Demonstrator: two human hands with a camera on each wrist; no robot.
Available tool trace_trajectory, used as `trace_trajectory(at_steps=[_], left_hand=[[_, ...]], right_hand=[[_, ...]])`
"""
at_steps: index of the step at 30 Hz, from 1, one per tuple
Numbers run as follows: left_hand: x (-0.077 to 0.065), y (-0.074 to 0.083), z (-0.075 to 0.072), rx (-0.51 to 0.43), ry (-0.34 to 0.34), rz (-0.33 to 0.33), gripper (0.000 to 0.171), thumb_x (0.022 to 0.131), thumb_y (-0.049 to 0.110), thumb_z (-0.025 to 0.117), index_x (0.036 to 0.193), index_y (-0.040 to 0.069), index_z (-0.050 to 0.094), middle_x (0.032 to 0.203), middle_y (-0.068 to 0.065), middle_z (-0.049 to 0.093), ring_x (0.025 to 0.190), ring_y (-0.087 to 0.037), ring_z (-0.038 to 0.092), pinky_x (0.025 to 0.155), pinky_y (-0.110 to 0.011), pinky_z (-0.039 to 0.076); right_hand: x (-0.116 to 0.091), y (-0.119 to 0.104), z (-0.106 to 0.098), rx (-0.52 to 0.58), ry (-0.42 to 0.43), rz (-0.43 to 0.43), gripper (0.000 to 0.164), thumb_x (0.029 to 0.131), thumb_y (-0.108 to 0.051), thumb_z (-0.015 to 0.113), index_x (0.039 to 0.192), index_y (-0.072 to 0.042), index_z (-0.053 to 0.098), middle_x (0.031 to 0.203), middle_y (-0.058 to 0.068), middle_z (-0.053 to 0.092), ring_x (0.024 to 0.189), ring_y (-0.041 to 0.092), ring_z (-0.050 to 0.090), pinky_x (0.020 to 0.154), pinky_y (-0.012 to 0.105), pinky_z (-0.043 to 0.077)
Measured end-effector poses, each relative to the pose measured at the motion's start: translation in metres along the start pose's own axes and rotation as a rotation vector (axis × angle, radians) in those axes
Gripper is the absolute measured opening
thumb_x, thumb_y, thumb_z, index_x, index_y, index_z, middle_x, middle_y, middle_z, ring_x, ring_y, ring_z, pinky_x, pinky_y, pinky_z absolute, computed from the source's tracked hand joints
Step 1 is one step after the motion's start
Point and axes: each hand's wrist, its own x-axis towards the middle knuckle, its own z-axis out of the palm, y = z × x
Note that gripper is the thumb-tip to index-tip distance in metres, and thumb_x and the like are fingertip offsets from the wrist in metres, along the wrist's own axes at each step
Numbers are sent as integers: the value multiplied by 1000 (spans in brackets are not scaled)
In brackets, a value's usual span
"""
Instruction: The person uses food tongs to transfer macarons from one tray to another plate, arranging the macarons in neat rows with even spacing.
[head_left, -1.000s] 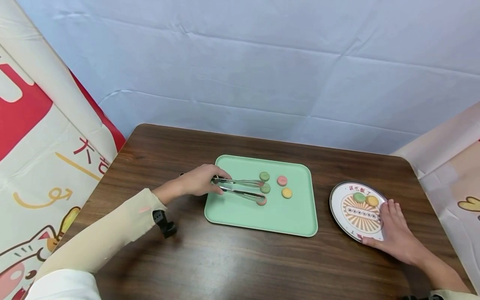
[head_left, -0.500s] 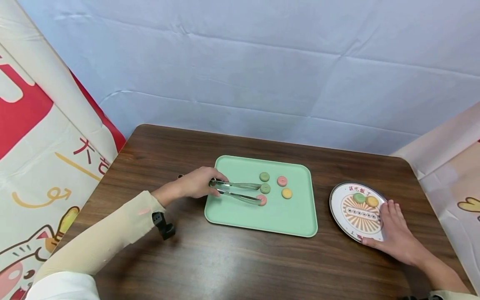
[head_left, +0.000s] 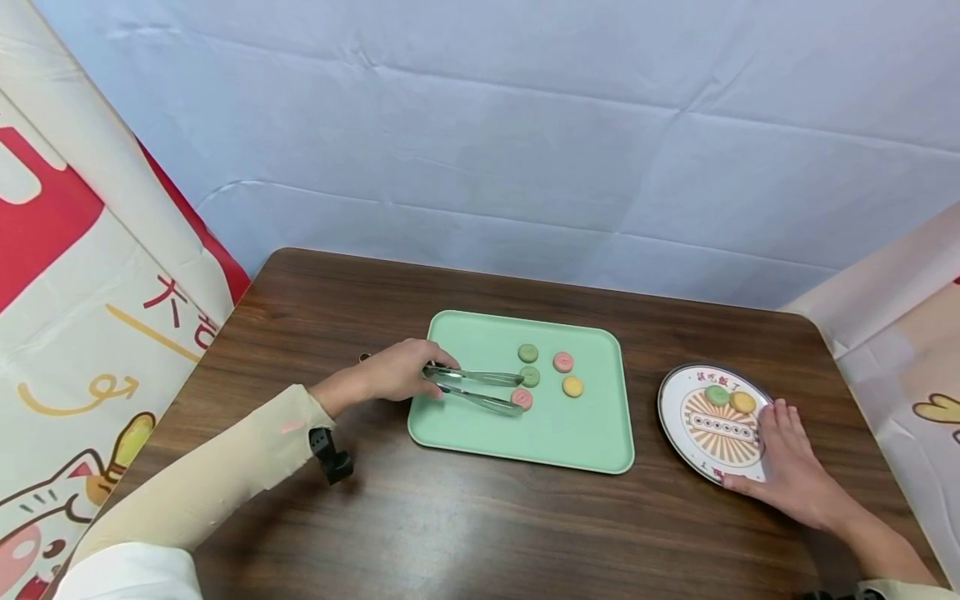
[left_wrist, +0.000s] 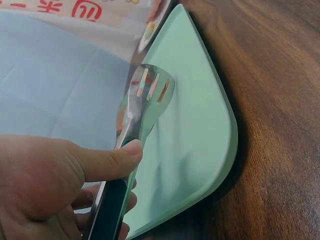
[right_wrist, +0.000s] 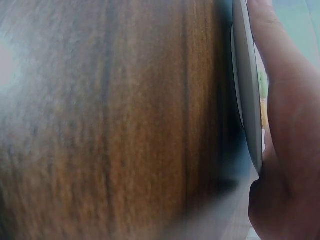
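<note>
My left hand (head_left: pixel 397 369) grips a pair of metal tongs (left_wrist: pixel 135 107) with dark handle inlays and slotted ends. Their arms stand apart over the green tray (head_left: pixel 450 429), one on either side of a pink macaron (head_left: pixel 522 399); whether they touch it is unclear. Just beyond the tips lies a green macaron (head_left: pixel 529 377), with another green macaron (head_left: pixel 528 352) behind it. My right hand (head_left: pixel 797 467) rests on the right rim of a round white plate (head_left: pixel 675 412), fingers straight and thumb on its near edge. On that plate sit a green macaron (head_left: pixel 717 395) and a yellow macaron (head_left: pixel 743 402).
Further right on the tray are a pink macaron (head_left: pixel 563 362) and a yellow macaron (head_left: pixel 573 386). Brown wooden table (head_left: pixel 525 533) separates tray from plate. A pale cloth wall (head_left: pixel 525 167) rises behind the table, and printed cloth (head_left: pixel 82 350) hangs at the left.
The tongs have shifted slightly toward the near side, so their arms now straddle the pink macaron. My right hand and the plate have stayed put.
</note>
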Motion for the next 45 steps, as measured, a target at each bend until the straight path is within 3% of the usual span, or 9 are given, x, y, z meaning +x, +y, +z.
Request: trace_trajectory(at_steps=[21,30,45], left_hand=[[10,11,9,16,28,17,43,90,12,80,132,8,69,131,-9,66,125,-26,59,101,-41,49],[12,11,17,14,61,12,40,89,12,80,128,8,72,126,-7,68,120,-25,61,95,-38,52],[13,11,23,20,69,4,37,91,11,78,127,6,72,128,-10,68,125,-27,60,99,-40,52]], right_hand=[[0,2,2,13,23,-8,135,83,-48,81,149,21,-14,154,44,-21,145,47,-30,114,38,-27],[0,-1,0,4,22,-1,134,82,-48,81,148,24,-10,153,48,-17,145,49,-28,115,42,-26],[0,-1,1,12,30,-13,134,81,-46,82,148,25,-9,152,48,-18,145,51,-27,115,42,-26]])
